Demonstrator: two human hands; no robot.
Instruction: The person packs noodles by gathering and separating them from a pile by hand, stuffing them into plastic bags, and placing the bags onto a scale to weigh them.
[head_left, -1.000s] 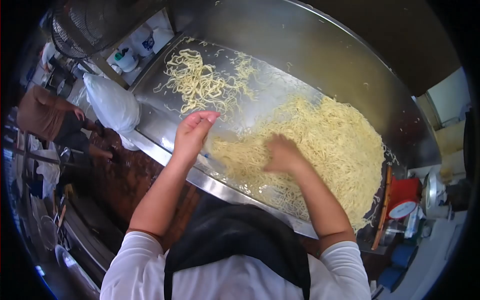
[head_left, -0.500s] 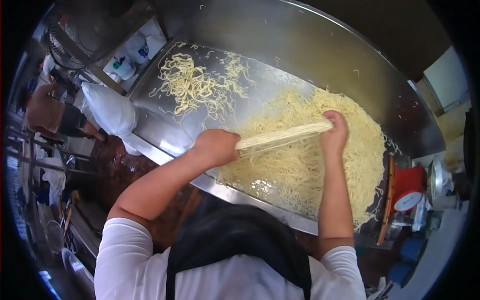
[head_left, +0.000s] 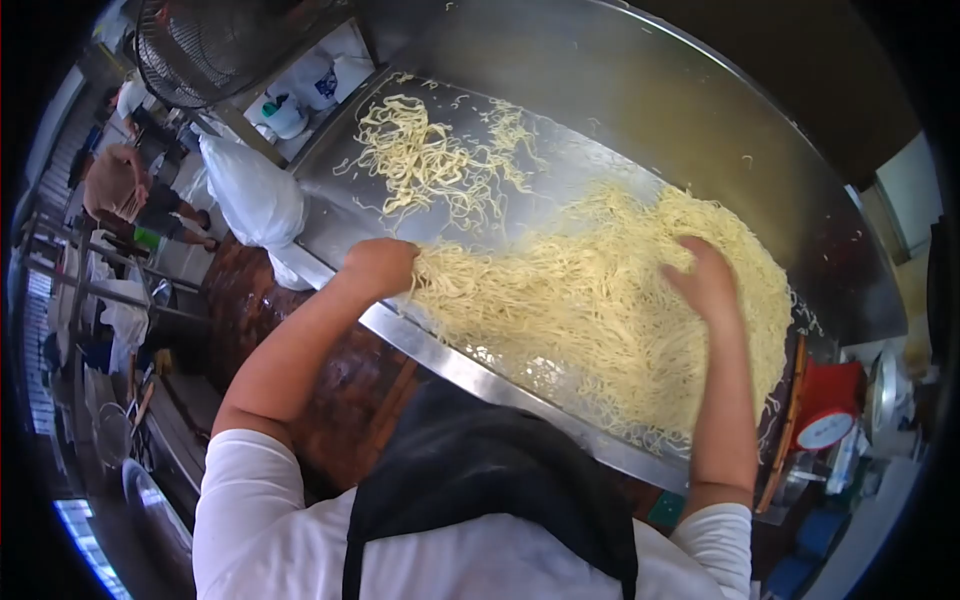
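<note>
A broad heap of pale yellow noodles (head_left: 610, 310) lies spread over a metal worktable (head_left: 430, 345) with a high back wall. My left hand (head_left: 382, 268) is at the heap's left end, its fingers curled around noodles there and partly hidden. Over the right part of the heap is my right hand (head_left: 708, 280), thumb and fingers apart, with no strands held between them. A smaller, looser clump of thicker-looking noodles (head_left: 410, 160) rests at the table's far left.
A filled white plastic bag (head_left: 250, 195) stands at the table's left edge. A wire-caged fan (head_left: 195, 50) is at upper left. On the right are a wooden stick (head_left: 783, 430) and a red scale (head_left: 828, 400). Two people (head_left: 120, 190) are in the background at left.
The stretched bundle of noodles between my hands has dropped onto the heap. My right hand has opened and moved slightly right and down; my left hand has shifted left.
</note>
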